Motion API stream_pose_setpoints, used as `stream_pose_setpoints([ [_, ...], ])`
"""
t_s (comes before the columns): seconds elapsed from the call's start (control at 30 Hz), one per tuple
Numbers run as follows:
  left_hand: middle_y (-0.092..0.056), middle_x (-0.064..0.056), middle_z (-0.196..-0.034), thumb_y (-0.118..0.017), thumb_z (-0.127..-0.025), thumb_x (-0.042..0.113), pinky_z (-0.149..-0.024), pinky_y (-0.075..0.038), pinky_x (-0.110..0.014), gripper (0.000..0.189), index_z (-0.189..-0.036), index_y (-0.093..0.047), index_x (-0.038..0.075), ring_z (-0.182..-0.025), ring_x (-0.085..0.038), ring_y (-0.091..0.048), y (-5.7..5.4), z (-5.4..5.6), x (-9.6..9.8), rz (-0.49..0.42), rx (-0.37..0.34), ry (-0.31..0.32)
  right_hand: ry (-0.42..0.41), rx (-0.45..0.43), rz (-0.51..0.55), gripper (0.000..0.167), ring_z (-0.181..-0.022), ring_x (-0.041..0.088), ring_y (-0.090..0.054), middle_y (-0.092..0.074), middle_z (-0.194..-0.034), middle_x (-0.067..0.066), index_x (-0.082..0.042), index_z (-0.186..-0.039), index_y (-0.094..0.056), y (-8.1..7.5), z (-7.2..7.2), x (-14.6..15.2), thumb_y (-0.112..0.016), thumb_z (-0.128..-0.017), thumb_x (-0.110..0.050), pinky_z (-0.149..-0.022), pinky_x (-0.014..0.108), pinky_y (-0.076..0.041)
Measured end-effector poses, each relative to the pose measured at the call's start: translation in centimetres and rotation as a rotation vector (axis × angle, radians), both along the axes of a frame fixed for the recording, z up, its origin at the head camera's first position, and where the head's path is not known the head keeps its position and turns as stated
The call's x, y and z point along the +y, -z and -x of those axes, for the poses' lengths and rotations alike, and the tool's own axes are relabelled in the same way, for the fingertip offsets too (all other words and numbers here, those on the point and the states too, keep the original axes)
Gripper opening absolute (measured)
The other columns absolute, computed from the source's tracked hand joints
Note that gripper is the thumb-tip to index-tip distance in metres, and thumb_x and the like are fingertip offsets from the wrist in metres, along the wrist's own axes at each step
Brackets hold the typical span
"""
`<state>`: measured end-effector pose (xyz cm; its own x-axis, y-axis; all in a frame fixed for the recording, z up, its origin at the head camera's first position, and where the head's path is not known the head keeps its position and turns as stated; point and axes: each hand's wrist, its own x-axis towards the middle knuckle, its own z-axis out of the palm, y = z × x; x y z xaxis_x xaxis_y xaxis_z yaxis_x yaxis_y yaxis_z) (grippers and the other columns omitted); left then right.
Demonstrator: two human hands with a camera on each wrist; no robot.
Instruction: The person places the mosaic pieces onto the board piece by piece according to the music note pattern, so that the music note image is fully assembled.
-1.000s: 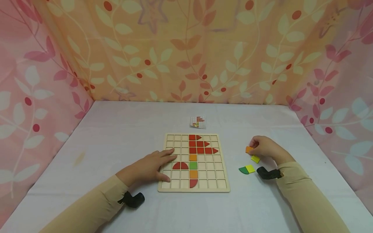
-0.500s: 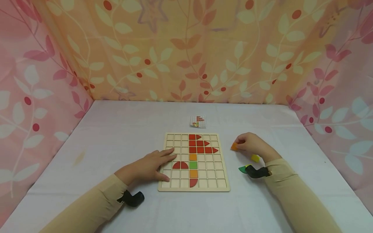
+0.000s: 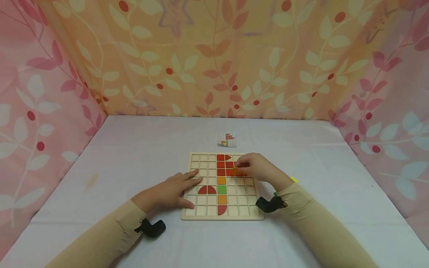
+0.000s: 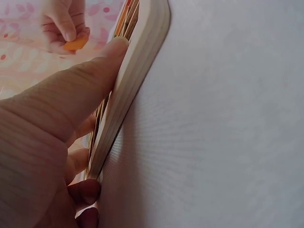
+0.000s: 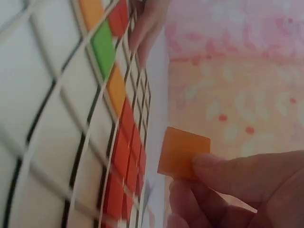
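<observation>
Right hand (image 3: 258,169) pinches an orange tile (image 5: 183,153) by one corner, above the grid board's (image 3: 254,216) red rows. Left hand (image 3: 174,191) lies flat, fingers spread, on the board's left edge. Risk — the shallow corner pinch could let the tile tilt, catch a divider and jam crooked.

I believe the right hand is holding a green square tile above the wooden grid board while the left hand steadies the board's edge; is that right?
Not quite: the tile pinched by the right hand is orange, not green, as the right wrist view shows. Otherwise correct: it is above the wooden grid board, whose edge the left hand steadies.
</observation>
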<state>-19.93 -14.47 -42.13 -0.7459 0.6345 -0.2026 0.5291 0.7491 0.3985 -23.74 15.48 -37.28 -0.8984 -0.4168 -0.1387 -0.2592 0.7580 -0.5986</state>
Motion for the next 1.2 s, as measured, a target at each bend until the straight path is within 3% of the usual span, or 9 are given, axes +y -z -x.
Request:
stream_pose_setpoints([
  [0.2,-0.012,0.004,-0.153,-0.062,-0.071,0.064,-0.102,-0.023,-0.049,0.088,-0.144,-0.028,0.030,-0.133,-0.027,-0.023,0.1,0.2,-0.1,-0.005,0.002,0.015,-0.154,0.011,0.035,0.006,-0.074,0.014,-0.051,-0.058,-0.074,-0.005,-0.015,-0.078,-0.065,0.1,-1.3,-3.6,-0.068,-0.082,-0.015,-0.069,0.029,-0.044],
  [0.47,-0.014,0.005,-0.153,-0.060,-0.071,0.065,-0.101,-0.023,-0.050,0.087,-0.144,-0.029,0.030,-0.132,-0.026,-0.024,0.4,0.4,-0.3,-0.025,0.016,0.036,-0.295,0.011,0.031,0.010,-0.067,0.007,-0.050,-0.056,-0.068,-0.011,-0.019,-0.074,-0.065,0.8,-2.4,-6.9,-0.067,-0.082,-0.013,-0.063,0.024,-0.042],
  [0.9,-0.016,0.004,-0.152,-0.061,-0.071,0.065,-0.101,-0.024,-0.049,0.086,-0.143,-0.030,0.030,-0.131,-0.025,-0.026,0.4,0.4,-0.4,-0.035,0.036,0.042,-0.263,-0.064,0.003,0.011,-0.067,0.007,-0.050,-0.057,-0.067,-0.010,-0.018,-0.073,-0.063,2.1,-2.9,-9.0,-0.069,-0.081,-0.014,-0.061,0.021,-0.042],
  [1.2,-0.017,0.002,-0.152,-0.060,-0.071,0.065,-0.100,-0.025,-0.050,0.086,-0.143,-0.030,0.028,-0.130,-0.026,-0.027,0.4,0.5,-0.5,-0.045,0.040,0.054,-0.241,-0.057,0.018,0.011,-0.065,0.007,-0.049,-0.056,-0.067,-0.009,-0.016,-0.073,-0.062,2.1,-3.4,-9.4,-0.070,-0.080,-0.012,-0.059,0.021,-0.041],
])
